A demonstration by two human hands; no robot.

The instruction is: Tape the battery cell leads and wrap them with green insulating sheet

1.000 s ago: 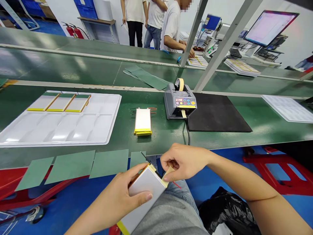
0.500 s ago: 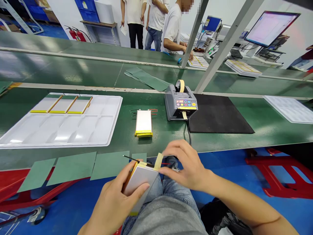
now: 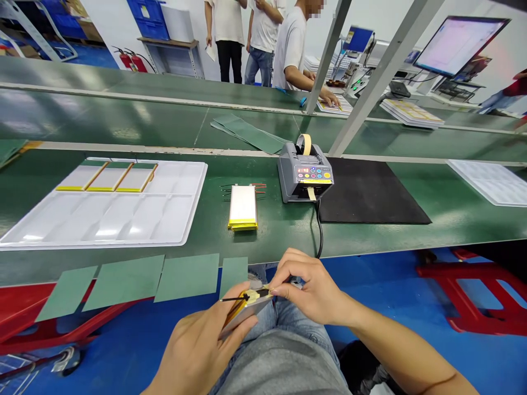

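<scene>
Above my lap, my left hand (image 3: 201,334) grips a flat pouch battery (image 3: 244,317) between thumb and fingers, its terminal end tilted up towards me. A black wire and pale yellow tape (image 3: 252,297) show along that end. The thumb and fingertips of my right hand (image 3: 307,288) are pinched at the right corner of this end, on the tape; the fingertips hide most of that piece. On the bench ahead lies a stack of pouch batteries (image 3: 242,204) with red and black wires and yellow lower edges.
A grey tape dispenser (image 3: 302,178) stands beside a black mat (image 3: 370,192). At left lies a white tray (image 3: 164,222) with several batteries. Green sheets (image 3: 187,278) overhang the bench's front edge. Across the bench are people in white shirts (image 3: 288,46) and a metal post (image 3: 382,71).
The tape strip that stood up from the battery's end is now down against it, under my right fingertips. The battery has tipped so its end faces me more.
</scene>
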